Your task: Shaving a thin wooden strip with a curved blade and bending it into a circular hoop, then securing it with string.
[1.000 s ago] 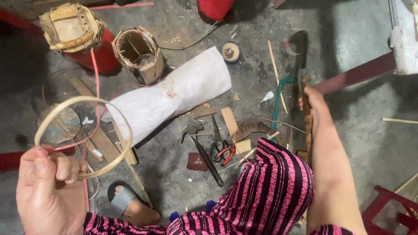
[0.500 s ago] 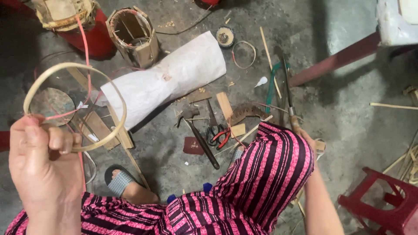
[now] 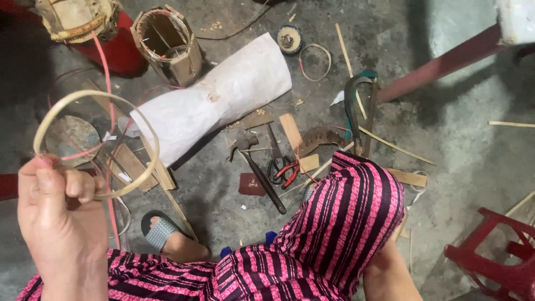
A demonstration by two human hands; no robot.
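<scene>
A: One hand clearly in view, the left hand, at about 8 o'clock in the head view. Fingers curled shut, thumb up, pinching the thin pale bamboo hoop at its lower edge.

B: Hoop position?

A: Held up off the concrete floor, standing above the hand towards 10 o'clock. A thin pink plastic strip runs across it and on up towards 11.

B: Right hand?

A: Can't tell. Only the forearm shows, at approx. 5 o'clock, behind the knee in pink-and-black striped trousers; the hand itself is hidden.

B: What's on the floor?

A: Plenty. White paper roll lying slantwise near centre. At 11 o'clock an unfinished round basket frame of brown slats; beside it, at the top left corner, a second woven basket sitting on sth red. At 6 from the roll: dark hammer, red-handled pliers just beside it, and flat wood offcuts. At 2 o'clock of the knee a curved dark-bladed knife with a green handle part. Near 12 a small round spool and a small wire ring just beside it.

B: Else?

A: Foot in a grey-strapped sandal at 7 o'clock, red plastic stool at 4.
</scene>
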